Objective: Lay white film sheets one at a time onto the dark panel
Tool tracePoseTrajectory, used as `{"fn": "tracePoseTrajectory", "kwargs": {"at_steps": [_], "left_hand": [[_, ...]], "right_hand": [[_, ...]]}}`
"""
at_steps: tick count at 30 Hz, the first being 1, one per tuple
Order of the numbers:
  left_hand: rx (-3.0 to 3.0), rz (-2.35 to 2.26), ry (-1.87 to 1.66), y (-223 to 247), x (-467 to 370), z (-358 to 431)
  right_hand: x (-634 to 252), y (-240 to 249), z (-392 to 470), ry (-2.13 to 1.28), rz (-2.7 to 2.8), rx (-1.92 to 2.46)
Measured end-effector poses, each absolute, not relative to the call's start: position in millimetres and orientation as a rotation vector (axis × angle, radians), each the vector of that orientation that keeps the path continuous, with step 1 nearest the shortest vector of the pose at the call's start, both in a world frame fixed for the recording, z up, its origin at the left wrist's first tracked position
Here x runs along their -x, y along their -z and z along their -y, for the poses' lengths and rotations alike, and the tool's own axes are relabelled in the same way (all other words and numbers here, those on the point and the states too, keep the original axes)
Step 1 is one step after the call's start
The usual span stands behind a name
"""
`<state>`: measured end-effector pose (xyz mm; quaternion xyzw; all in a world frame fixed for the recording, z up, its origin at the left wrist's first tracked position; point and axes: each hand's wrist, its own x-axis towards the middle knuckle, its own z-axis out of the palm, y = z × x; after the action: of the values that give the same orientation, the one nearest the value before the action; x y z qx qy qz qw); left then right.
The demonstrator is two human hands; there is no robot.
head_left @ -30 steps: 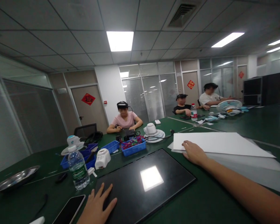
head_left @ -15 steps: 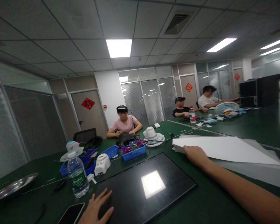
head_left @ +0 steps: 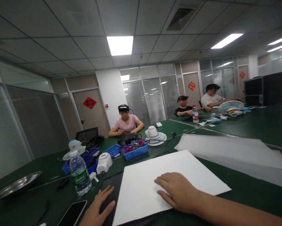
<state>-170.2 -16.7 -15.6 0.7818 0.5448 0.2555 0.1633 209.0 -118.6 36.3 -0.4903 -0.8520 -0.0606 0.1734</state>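
The green table (head_left: 258, 124) is spreading out under and beyond both hands. The film (head_left: 227, 149) is lying beyond the right forearm, well apart from the left hand. The white sheet (head_left: 141, 180) is lying under the right hand and just right of the left, covering most of the dark panel (head_left: 113, 185), whose near-left part is showing beside the left hand. The right arm is reaching in low from the right, nearly level; its hand (head_left: 177, 190) is resting palm down on the sheet, fingers pointing left and lying close together, thumb standing apart nearer the body. The left hand (head_left: 98, 204) is slanting forward and right over the panel's edge, fingers and thumb spread, pinching nothing. The bottle (head_left: 80, 177) is standing beyond the left hand, to its left, and the phone (head_left: 72, 214) is lying just left of that hand
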Motion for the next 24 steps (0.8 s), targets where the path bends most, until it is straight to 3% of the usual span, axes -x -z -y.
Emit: {"fn": "tracePoseTrajectory", "kwargs": {"at_steps": [3,10,19,24], "left_hand": [[-2.275,-1.557,-0.69,16,169,17],[-2.316,-1.584,-0.67,18,165,17],[-2.345,-1.635,-0.648,17,167,17],[-2.366,-1.655,-0.635,15,169,18]], "right_hand": [[-216,-34,110,0.251,2.378,1.615],[-229,-19,88,0.156,2.452,1.493],[-411,-18,45,0.289,1.884,2.185],[-442,-10,48,0.246,1.807,2.388]]}}
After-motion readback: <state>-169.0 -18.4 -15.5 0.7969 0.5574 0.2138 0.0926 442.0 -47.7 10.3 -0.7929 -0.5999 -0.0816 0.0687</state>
